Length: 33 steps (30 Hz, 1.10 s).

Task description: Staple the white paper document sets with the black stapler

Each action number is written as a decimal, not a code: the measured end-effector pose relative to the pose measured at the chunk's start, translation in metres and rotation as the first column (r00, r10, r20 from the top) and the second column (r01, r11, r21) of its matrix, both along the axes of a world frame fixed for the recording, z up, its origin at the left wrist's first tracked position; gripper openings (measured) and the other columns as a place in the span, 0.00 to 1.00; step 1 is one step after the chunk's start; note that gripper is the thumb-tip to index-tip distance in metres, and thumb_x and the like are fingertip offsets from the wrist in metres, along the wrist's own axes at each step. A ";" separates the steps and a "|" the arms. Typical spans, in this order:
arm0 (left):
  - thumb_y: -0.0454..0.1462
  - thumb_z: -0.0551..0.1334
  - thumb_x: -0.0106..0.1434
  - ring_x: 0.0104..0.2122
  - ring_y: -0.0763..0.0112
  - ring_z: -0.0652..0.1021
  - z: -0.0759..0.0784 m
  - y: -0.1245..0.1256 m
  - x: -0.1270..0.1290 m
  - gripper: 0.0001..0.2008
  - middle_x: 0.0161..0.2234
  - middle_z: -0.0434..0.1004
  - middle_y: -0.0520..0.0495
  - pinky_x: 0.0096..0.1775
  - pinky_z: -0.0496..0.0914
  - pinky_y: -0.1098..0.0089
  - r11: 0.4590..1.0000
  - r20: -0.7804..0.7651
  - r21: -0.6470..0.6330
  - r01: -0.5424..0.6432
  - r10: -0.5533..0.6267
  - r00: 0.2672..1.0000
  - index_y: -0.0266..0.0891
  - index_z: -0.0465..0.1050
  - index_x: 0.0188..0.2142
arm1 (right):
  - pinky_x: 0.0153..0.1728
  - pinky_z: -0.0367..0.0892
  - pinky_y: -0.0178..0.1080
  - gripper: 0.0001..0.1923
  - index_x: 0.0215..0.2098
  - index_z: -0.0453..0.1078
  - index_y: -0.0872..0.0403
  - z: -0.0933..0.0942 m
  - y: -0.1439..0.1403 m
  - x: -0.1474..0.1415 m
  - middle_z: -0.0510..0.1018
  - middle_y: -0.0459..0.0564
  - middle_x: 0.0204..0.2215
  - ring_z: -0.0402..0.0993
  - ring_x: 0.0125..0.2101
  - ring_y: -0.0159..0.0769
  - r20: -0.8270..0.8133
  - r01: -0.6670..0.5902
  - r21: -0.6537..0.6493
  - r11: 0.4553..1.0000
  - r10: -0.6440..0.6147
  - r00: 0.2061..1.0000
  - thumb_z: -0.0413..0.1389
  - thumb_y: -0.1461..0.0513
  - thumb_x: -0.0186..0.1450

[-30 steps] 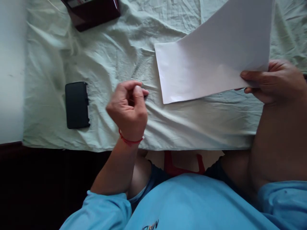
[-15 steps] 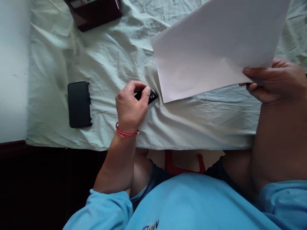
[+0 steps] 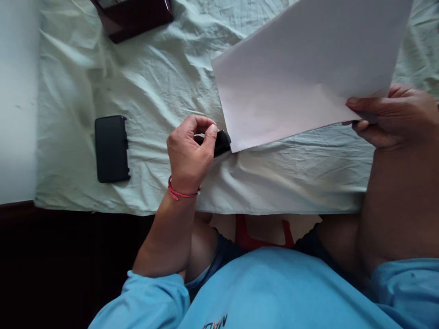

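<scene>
Between the thumb and fingers of my left hand (image 3: 190, 148) is a small black stapler (image 3: 222, 143), partly covered by the fingers. Its front end meets the lower left corner of the white paper sheets (image 3: 302, 77); whether the corner lies between its jaws I cannot tell. My right hand (image 3: 387, 114) pinches the lower right edge of the paper, thumb on top and fingers underneath. The sheets are held tilted over the cloth, and their far end runs out of view at the top.
A pale green wrinkled cloth (image 3: 164, 82) covers the table. On it lie a black phone-like case (image 3: 111, 148) at the left and a dark glossy box (image 3: 137, 18) at the upper left. A red plastic stool (image 3: 243, 233) shows below the table's front edge.
The stapler has turned in my left hand and shifted slightly right, up to the paper's corner. The paper's left corner has moved slightly left and down. My right hand keeps its grip.
</scene>
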<state>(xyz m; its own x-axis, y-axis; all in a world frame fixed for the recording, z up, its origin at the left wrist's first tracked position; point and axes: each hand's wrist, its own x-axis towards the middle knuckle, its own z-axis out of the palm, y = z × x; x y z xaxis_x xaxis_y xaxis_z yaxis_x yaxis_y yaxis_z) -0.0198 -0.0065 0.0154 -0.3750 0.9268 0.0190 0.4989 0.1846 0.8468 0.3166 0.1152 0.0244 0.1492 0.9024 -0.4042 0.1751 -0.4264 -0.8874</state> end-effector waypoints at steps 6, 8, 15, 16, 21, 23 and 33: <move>0.35 0.67 0.70 0.39 0.69 0.81 0.000 0.001 0.001 0.03 0.38 0.83 0.50 0.43 0.75 0.71 1.000 0.009 -0.014 0.007 -0.007 1.000 0.44 0.78 0.37 | 0.14 0.56 0.25 0.11 0.31 0.74 0.57 0.000 0.000 -0.002 0.73 0.50 0.31 0.71 0.26 0.28 0.001 0.003 0.007 1.000 -0.003 1.000 0.68 0.70 0.51; 0.35 0.68 0.68 0.39 0.69 0.81 0.000 0.001 0.000 0.02 0.38 0.84 0.50 0.42 0.75 0.71 1.000 0.022 -0.014 0.014 -0.014 1.000 0.44 0.79 0.37 | 0.14 0.55 0.24 0.11 0.31 0.74 0.57 -0.002 0.000 -0.002 0.74 0.49 0.31 0.71 0.26 0.27 -0.010 0.004 0.027 1.000 -0.004 1.000 0.68 0.70 0.51; 0.36 0.72 0.64 0.30 0.72 0.78 0.010 0.001 -0.005 0.01 0.36 0.84 0.50 0.31 0.71 0.71 0.988 0.083 -0.106 0.112 -0.104 0.991 0.43 0.83 0.36 | 0.12 0.57 0.26 0.11 0.31 0.74 0.58 0.000 -0.001 -0.009 0.75 0.51 0.32 0.72 0.24 0.28 -0.036 0.029 0.004 1.000 -0.029 0.999 0.67 0.72 0.51; 0.36 0.73 0.63 0.30 0.72 0.78 0.011 0.001 -0.006 0.02 0.36 0.85 0.50 0.30 0.71 0.71 0.987 0.100 -0.109 0.120 -0.110 0.989 0.43 0.84 0.36 | 0.12 0.57 0.26 0.11 0.31 0.74 0.58 0.001 -0.002 -0.010 0.75 0.50 0.31 0.72 0.24 0.28 -0.029 0.036 -0.004 0.999 -0.036 0.999 0.67 0.72 0.51; 0.36 0.74 0.62 0.30 0.71 0.79 0.011 0.002 -0.010 0.04 0.34 0.84 0.50 0.29 0.70 0.72 0.984 0.153 -0.130 0.124 -0.103 0.983 0.42 0.84 0.38 | 0.14 0.57 0.25 0.10 0.30 0.73 0.58 0.007 -0.003 -0.012 0.74 0.50 0.30 0.70 0.24 0.26 0.006 0.028 -0.023 0.999 -0.028 1.000 0.65 0.73 0.52; 0.37 0.74 0.62 0.31 0.71 0.79 0.009 0.002 -0.011 0.05 0.34 0.83 0.50 0.29 0.70 0.73 0.983 0.147 -0.138 0.119 -0.098 0.984 0.43 0.85 0.38 | 0.15 0.56 0.26 0.10 0.29 0.71 0.59 0.007 -0.002 -0.011 0.74 0.51 0.32 0.69 0.24 0.25 0.021 0.037 -0.018 0.999 -0.037 0.999 0.65 0.74 0.53; 0.37 0.75 0.62 0.32 0.73 0.81 0.009 0.001 -0.012 0.06 0.34 0.84 0.49 0.31 0.74 0.76 0.980 0.192 -0.167 0.108 -0.075 0.978 0.41 0.84 0.39 | 0.11 0.58 0.28 0.10 0.28 0.71 0.58 0.007 -0.003 -0.018 0.74 0.49 0.29 0.70 0.23 0.28 -0.008 0.063 -0.016 0.998 -0.063 0.998 0.64 0.75 0.53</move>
<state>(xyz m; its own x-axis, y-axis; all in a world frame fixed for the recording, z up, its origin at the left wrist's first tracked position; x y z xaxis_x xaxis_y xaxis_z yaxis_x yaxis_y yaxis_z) -0.0313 -0.0052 0.0240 -0.2702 0.9399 -0.2087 0.3591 0.2994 0.8840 0.2985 0.1119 0.0314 0.2024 0.8848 -0.4197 0.1401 -0.4503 -0.8818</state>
